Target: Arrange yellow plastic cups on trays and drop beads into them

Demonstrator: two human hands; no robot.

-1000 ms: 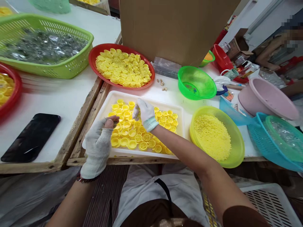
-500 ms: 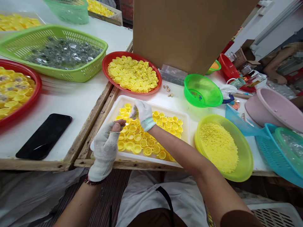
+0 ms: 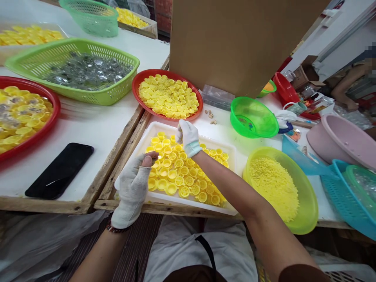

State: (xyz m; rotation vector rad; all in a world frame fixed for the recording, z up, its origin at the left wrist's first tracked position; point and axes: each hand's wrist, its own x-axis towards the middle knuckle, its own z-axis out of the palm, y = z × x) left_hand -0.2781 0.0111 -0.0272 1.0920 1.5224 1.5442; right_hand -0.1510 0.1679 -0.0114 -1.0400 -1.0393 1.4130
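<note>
A white tray (image 3: 188,203) holds many small round yellow cups (image 3: 171,188); several near its front have yellow granules in them. My left hand (image 3: 132,190), in a white glove with bare fingertips, is closed at the tray's left side, thumb against the fingers. My right hand (image 3: 188,138), also in a white glove, hovers over the back of the tray with curled fingers. What either hand holds, if anything, is hidden. Right of the tray stands a yellow bowl (image 3: 309,207) of yellow granules (image 3: 276,188).
Behind the tray are a red plate (image 3: 138,96) of yellow cups and a tall cardboard sheet (image 3: 235,43). To the left lie a black phone (image 3: 60,170) and a green basket (image 3: 123,84) of clear pieces. A green bowl (image 3: 264,121) and pink basin (image 3: 337,137) stand right.
My right hand has moved a little right and back over the cups, its fingers now more curled. My left hand has stayed in nearly the same pose. The view has shifted slightly.
</note>
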